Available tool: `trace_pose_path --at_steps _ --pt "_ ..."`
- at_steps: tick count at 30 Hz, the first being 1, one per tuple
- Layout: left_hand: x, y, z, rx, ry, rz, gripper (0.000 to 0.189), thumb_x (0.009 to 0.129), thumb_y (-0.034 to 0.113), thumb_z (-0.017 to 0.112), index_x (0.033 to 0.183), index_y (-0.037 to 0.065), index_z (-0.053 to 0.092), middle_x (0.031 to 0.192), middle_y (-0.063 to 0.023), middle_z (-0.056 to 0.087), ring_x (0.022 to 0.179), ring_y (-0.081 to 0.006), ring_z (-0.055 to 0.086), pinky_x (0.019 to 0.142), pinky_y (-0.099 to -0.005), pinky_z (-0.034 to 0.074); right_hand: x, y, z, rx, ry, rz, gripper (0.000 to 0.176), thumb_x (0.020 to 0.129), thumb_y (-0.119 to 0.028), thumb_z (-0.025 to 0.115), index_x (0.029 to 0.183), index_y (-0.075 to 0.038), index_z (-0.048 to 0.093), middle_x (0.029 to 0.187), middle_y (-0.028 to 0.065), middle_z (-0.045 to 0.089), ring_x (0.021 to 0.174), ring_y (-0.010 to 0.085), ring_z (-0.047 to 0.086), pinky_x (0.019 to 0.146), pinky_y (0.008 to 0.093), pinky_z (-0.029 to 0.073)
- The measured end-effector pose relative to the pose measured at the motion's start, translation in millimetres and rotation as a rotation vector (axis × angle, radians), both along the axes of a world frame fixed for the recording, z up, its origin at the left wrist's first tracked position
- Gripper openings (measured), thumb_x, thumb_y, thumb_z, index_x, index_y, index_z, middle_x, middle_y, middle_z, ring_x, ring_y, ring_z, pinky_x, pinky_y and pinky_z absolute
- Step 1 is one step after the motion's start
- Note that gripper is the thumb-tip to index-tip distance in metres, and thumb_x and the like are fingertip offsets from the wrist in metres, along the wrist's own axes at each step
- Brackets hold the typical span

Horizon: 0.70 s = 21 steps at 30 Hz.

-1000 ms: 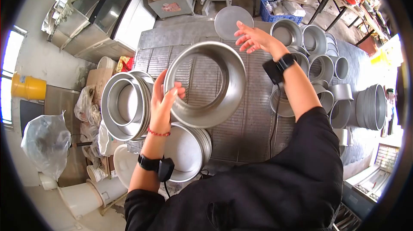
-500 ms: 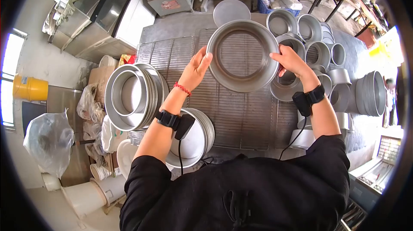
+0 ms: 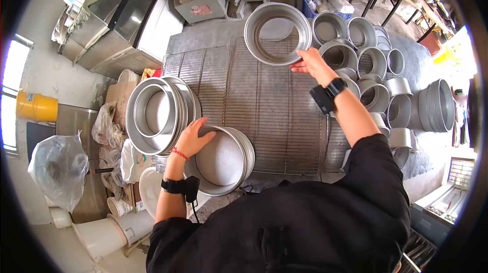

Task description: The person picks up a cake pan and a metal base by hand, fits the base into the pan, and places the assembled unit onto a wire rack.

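At the far side of the table, a round bottomless cake pan is gripped at its near right rim by my right hand, thumb on the rim and fingers beneath. Through its opening show wire rack bars and part of a flat metal disc. My left hand, with a red bead bracelet at the wrist, is open, thumb and fingers apart. It hovers by the upper left rim of a nested stack of round pans. Another stack of pans, with a smaller pan inside, stands just beyond it.
Wire racks cover the middle of the table. Many metal rings and pans crowd the right side, with a nested stack at the far right. Beyond the table are a blue crate and a grey machine.
My left hand has let go of the cake pan and come down left to the near stack. My right hand has moved the pan farther away and slightly left, over the disc.
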<state>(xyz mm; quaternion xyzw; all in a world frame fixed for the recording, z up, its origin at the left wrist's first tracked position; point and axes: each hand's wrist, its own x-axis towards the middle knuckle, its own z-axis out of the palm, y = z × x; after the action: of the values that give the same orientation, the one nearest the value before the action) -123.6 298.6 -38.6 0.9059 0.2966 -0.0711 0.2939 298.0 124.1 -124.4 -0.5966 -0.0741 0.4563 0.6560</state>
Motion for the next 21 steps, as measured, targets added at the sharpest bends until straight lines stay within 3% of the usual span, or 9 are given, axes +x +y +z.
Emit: trace_pose_path --at_steps 3,4,7,14,21 --pt "-23.4 -2.8 -12.9 0.106 -0.05 0.064 0.058 0.082 0.029 0.072 0.132 0.005 0.054 0.125 -0.018 0.059 0.117 -0.0337 0.057 0.098 -0.0392 0.047 -4.4 28.1 -23.2 0.057 0.03 -0.048 0.031 0.097 -0.014 0.047 0.115 0.011 0.047 0.097 0.0234 0.065 0.078 0.0308 0.069 0.068 0.0403 0.061" --pt "-28.7 -4.5 -13.4 0.113 -0.049 0.124 0.053 0.082 0.026 0.072 0.129 0.005 0.056 0.124 -0.0172 0.061 0.115 -0.035 0.058 0.096 -0.0397 0.047 -6.0 34.8 -27.2 0.022 0.041 -0.05 0.032 0.099 -0.015 0.046 0.117 0.011 0.048 0.106 0.0249 0.064 0.09 0.0327 0.069 0.075 0.0416 0.059" --pt "-48.2 -0.2 -25.6 0.175 -0.067 0.191 0.048 0.082 0.023 0.071 0.126 0.007 0.058 0.121 -0.0166 0.062 0.113 -0.0348 0.059 0.094 -0.0396 0.048 -4.9 54.1 -50.1 -0.003 0.13 -0.132 0.033 0.099 -0.016 0.046 0.119 0.011 0.046 0.11 0.026 0.062 0.093 0.034 0.067 0.078 0.0427 0.059" --pt "-71.9 -11.5 -24.4 0.363 -0.187 0.316 0.021 0.081 0.009 0.069 0.098 0.007 0.057 0.092 -0.0128 0.059 0.089 -0.0351 0.059 0.077 -0.0442 0.049 6.0 59.1 -89.1 0.055 0.157 -0.122 0.034 0.095 -0.011 0.049 0.123 0.006 0.045 0.118 0.0216 0.058 0.102 0.0345 0.063 0.084 0.0439 0.055" --pt "-73.5 -13.6 -41.5 0.479 -0.193 0.284 0.024 0.082 0.011 0.069 0.1 0.008 0.055 0.098 -0.0131 0.058 0.093 -0.0363 0.058 0.077 -0.045 0.049 3.2 48.2 -91.9 0.104 0.189 -0.161 0.042 0.089 -0.008 0.055 0.127 0.004 0.043 0.124 0.0172 0.052 0.117 0.0336 0.055 0.093 0.0448 0.049"
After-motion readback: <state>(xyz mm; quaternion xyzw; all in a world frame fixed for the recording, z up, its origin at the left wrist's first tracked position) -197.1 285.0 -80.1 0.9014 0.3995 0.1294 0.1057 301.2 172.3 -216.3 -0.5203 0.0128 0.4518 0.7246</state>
